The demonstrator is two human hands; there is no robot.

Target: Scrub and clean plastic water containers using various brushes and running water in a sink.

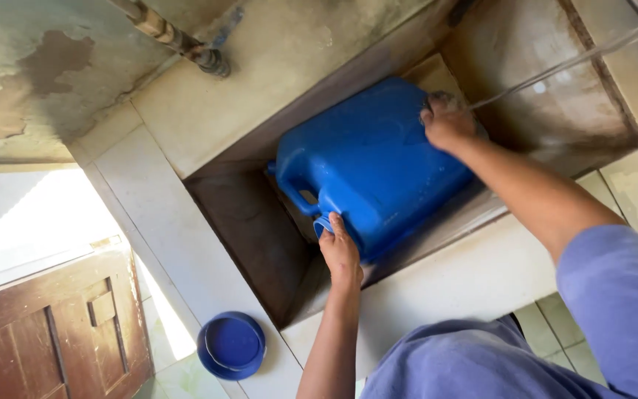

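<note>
Left hand (340,253) clasps spout of blue jerrycan (371,162) lying in stained basin (245,229); right hand (448,122) presses scrub pad on far corner. Brace neck firmly while scrubbing. Blue cap (232,344) sits near left, on ledge.

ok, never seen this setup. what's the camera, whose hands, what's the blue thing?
One camera, worn on a person's head, looking down at their own two bare hands; no machine. The left hand grips the mouth end of a blue jerrycan lying on its side in a tiled basin. The right hand presses on the can's far end. A thin water stream runs in from the upper right. A blue cap lies on the ledge, a pipe on the wall above.
</note>
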